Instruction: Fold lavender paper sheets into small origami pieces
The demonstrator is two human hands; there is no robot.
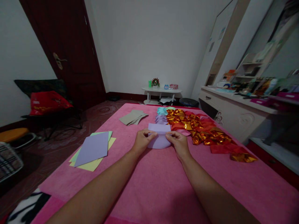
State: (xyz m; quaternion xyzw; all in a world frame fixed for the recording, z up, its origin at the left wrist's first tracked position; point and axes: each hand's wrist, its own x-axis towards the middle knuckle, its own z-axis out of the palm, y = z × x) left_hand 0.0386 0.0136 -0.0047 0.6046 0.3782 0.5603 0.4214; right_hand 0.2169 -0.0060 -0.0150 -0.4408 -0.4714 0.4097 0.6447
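So, well left of the bent lilac sheet (159,143) there's a loose paper pile (93,149), then grey cards (132,117) behind-left of it. Left hand (143,140) pinches its left edge, sheet's right above the pink cloth (154,183), right hand (179,142) pinches its right edge. Crumpled gold-and-red pieces (206,137) sit off to its right.
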